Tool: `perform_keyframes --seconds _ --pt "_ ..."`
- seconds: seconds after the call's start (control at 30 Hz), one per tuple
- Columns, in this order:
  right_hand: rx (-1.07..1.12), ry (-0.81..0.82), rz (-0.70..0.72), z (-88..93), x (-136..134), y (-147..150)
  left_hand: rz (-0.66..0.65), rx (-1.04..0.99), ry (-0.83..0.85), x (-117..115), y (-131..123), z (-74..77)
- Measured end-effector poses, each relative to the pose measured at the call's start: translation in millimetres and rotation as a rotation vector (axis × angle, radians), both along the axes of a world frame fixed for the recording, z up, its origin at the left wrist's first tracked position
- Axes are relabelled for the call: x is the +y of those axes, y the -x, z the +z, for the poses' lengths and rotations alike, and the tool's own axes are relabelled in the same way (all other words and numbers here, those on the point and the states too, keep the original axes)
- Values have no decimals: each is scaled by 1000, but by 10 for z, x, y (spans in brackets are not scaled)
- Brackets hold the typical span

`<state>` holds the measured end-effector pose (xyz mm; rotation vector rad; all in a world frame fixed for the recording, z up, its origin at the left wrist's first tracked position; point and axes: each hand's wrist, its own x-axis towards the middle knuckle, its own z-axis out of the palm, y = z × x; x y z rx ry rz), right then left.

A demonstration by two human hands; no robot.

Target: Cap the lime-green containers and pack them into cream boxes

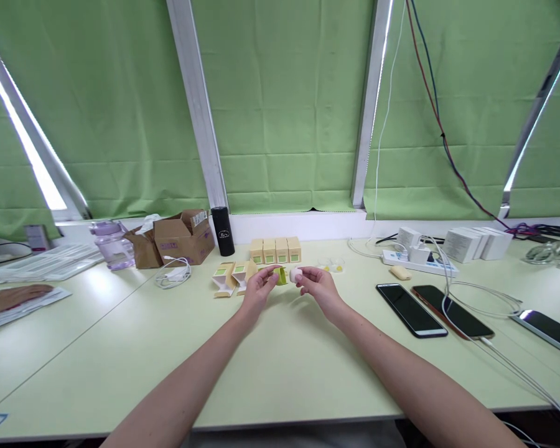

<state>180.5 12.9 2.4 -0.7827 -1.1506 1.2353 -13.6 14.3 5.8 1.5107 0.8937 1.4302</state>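
Observation:
Just above the middle of the table, my left hand [260, 287] pinches a small yellow-green cup-like piece [280, 276]. My right hand [321, 287] grips a small white rounded piece [295, 274] close beside it, with a narrow gap between the two. Their exact kind is too small to make out. Two opened cream cartons [224, 279] with green labels lie left of my left hand, one partly behind it. Several closed cream cartons [275, 250] stand in a row behind my hands. Small clear plastic pieces with yellow spots [331, 266] lie beyond my right hand.
On the left stand a black cylinder [223, 231], a cardboard box [184, 238] and a lilac bottle [114, 245], with a coiled white cable [175, 272] in front. On the right lie phones [411, 310], a power strip [420, 264], white boxes [476, 243] and loose cables.

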Motion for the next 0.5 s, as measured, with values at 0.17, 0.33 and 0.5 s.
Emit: perform_keyframes --seconds 0.17,0.33,0.5 --pt "-56 -41 7 -3 -17 17 1 79 -57 24 1 -39" --pt "-88 -102 17 -4 -31 43 8 130 -92 52 1 -66" --pt "-113 -127 5 -22 -26 57 30 179 -112 4 -5 -27"
